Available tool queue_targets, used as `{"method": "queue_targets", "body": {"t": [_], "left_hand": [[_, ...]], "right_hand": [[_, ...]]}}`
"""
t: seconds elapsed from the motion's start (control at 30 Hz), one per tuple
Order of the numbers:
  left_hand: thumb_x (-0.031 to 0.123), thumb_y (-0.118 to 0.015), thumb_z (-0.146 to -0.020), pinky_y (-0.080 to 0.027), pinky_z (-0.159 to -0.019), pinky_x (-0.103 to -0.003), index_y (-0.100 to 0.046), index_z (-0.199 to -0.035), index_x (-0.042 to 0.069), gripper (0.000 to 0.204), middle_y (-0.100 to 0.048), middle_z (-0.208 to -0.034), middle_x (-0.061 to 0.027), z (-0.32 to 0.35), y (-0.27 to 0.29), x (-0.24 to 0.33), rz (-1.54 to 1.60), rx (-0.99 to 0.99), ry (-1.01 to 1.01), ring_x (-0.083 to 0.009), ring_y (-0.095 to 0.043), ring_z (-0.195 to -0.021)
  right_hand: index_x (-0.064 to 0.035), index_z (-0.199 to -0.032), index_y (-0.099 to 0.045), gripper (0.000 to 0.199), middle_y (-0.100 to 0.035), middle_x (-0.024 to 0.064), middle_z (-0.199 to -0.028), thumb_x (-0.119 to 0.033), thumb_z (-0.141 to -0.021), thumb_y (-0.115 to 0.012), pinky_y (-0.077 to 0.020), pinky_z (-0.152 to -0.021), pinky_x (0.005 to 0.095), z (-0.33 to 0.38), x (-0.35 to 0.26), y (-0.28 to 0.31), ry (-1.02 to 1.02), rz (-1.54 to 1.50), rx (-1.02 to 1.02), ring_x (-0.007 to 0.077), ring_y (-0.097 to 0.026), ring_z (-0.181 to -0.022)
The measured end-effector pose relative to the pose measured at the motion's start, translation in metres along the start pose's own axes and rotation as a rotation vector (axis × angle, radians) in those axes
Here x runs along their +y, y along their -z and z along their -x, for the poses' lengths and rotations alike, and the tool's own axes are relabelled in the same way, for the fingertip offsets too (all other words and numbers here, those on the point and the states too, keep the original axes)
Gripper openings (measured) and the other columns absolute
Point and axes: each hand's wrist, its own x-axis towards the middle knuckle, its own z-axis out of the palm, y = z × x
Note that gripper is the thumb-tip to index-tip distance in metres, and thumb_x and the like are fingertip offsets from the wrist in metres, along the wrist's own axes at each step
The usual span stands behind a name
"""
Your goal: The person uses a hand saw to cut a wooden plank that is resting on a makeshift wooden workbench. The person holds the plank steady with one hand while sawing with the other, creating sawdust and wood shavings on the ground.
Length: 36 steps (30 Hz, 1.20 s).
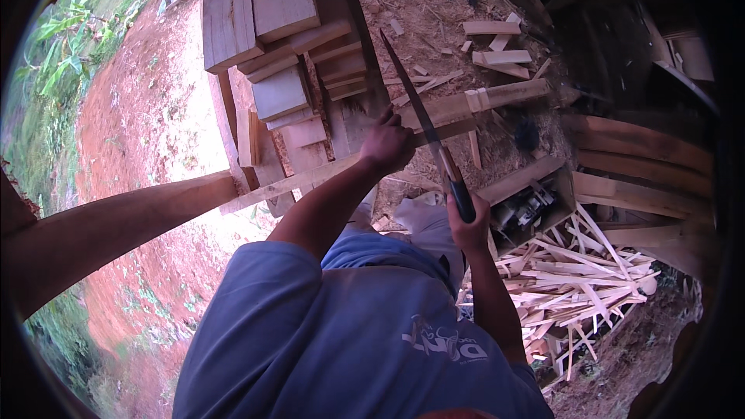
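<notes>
My right hand (470, 222) is wrapped round the dark handle of a handsaw (416, 97). Its long, tapering blade points away and to the left, crossing a long wooden beam (508, 98); whether the teeth touch the wood I cannot tell. Just left of the blade, my left hand (388, 143) is closed on the beam, thumb side up, with most of its fingertips hidden. Beyond that hand lies a stack of thick sawn boards (283, 0), their ends toward me. Shorter timber ends (281, 95) sit lower in the same stack.
Thin offcuts (574, 279) are heaped at the right, beside a wooden box (535, 206) holding a metal machine part. More planks (644, 159) line the right side. Wood scraps (497, 28) lie on sawdust-strewn ground ahead. A curved timber post (116, 221) stands at the left.
</notes>
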Motion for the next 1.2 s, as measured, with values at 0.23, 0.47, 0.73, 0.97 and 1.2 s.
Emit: {"method": "queue_targets", "body": {"t": [0.23,0.47,0.73,0.97,1.2], "left_hand": [[0.025,-0.063,-0.087,-0.019,-0.133,-0.045,-0.078,-0.087,0.010,0.022,-0.076,-0.092,-0.0091,-0.002,-0.011,-0.001,-0.035,0.035,0.023,-0.0243,-0.063,-0.115],[0.026,-0.062,-0.088,-0.021,-0.131,-0.044,-0.078,-0.085,0.008,0.024,-0.077,-0.094,-0.0103,-0.004,-0.005,0.004,-0.034,0.002,0.052,-0.0250,-0.063,-0.117],[0.027,-0.064,-0.088,-0.025,-0.130,-0.044,-0.077,-0.088,0.009,0.022,-0.074,-0.090,-0.0111,-0.002,-0.003,0.003,-0.047,0.024,0.036,-0.0257,-0.063,-0.114],[0.029,-0.069,-0.085,-0.027,-0.129,-0.045,-0.074,-0.087,0.011,0.019,-0.074,-0.088,-0.0106,0.001,-0.010,-0.003,-0.021,0.126,-0.036,-0.0271,-0.064,-0.111],[0.029,-0.069,-0.086,-0.026,-0.129,-0.048,-0.073,-0.084,0.012,0.017,-0.074,-0.084,-0.0081,0.000,-0.013,-0.005,-0.011,0.110,-0.035,-0.0257,-0.065,-0.106]], "right_hand": [[-0.0001,-0.085,-0.068,0.019,-0.058,0.0037,-0.062,-0.015,-0.095,-0.072,-0.0443,-0.055,0.0351,-0.057,0.008,-0.031,-0.059,-0.153,0.032,0.0123,-0.057,-0.057],[-0.0010,-0.089,-0.070,0.016,-0.062,0.0059,-0.068,-0.016,-0.094,-0.074,-0.0448,-0.058,0.0356,0.021,0.057,-0.013,-0.094,-0.136,0.064,0.0137,-0.058,-0.061],[-0.0011,-0.087,-0.069,0.015,-0.063,0.0105,-0.065,-0.014,-0.091,-0.075,-0.0455,-0.055,0.0383,0.183,0.029,0.081,-0.154,0.098,0.016,0.0265,-0.063,-0.055],[-0.0039,-0.076,-0.061,0.018,-0.056,0.0127,-0.060,-0.010,-0.087,-0.074,-0.0432,-0.052,0.0412,0.221,-0.022,0.120,-0.217,0.187,-0.084,0.0300,-0.061,-0.051],[-0.0036,-0.078,-0.061,0.015,-0.056,0.0126,-0.059,-0.010,-0.087,-0.072,-0.0427,-0.051,0.0400,0.188,0.023,0.098,-0.122,0.236,-0.098,0.0304,-0.059,-0.050]]}}
